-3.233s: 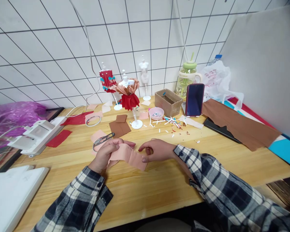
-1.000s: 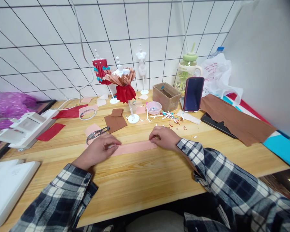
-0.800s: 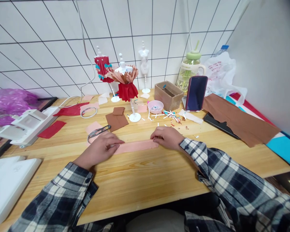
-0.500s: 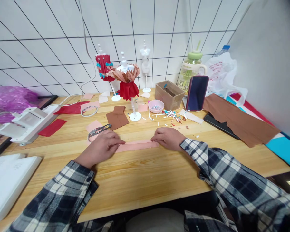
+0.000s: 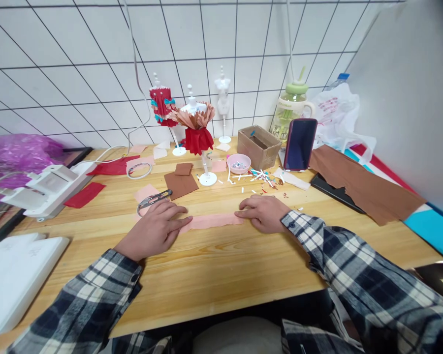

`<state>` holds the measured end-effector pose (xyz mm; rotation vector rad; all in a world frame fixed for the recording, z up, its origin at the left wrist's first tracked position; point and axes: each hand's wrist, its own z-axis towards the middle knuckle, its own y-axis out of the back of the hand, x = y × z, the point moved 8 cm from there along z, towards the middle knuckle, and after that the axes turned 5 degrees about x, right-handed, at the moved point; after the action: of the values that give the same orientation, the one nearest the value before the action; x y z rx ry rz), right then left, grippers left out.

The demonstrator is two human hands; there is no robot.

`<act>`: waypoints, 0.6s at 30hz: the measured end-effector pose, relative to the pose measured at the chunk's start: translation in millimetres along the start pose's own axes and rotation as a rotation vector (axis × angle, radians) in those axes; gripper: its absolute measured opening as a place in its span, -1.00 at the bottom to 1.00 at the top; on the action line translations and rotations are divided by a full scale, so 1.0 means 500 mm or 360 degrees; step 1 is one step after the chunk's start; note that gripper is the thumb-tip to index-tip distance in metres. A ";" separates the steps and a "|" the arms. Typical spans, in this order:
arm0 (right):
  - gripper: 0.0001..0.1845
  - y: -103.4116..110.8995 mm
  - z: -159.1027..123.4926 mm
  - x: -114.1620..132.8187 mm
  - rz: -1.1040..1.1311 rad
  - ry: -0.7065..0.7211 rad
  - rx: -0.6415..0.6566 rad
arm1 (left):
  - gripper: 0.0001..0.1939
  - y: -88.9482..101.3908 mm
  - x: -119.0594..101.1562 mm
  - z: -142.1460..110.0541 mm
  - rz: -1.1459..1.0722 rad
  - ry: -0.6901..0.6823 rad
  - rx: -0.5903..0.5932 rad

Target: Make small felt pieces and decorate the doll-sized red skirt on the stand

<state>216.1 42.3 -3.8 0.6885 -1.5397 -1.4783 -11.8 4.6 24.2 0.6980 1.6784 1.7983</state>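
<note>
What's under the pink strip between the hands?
Wooden tabletop shows along both long edges of the pink strip; directly beneath is covered, so can't tell. Left hand and right hand touch its ends, partly hiding those.

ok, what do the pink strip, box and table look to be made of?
Strip: thin, matte cloth or crepe-like paper; soft, slightly wavy edge, can't tell which.
Box: probably cardboard, brown with a slight sheen; flat, thin-walled sides.
Table: wood or wood-look laminate, smooth, faintly glossy; pale yellow with grain lines.
</note>
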 end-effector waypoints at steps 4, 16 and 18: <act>-0.58 0.030 0.007 -0.010 0.0181 -0.0159 -0.0224 | -0.65 0.002 -0.002 0.003 0.0052 0.0007 -0.0048; -0.81 -0.002 0.144 0.038 0.0253 -0.0615 0.0100 | -0.64 0.037 0.017 -0.003 -0.0096 0.0252 -0.0244; -0.83 0.000 0.136 0.038 0.0400 -0.0554 0.0050 | -0.64 0.053 0.028 0.008 -0.0384 0.0387 -0.0329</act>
<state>148.4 59.4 5.7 0.2478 -1.8393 -1.4354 -20.4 16.0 50.9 0.1838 1.6159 1.9023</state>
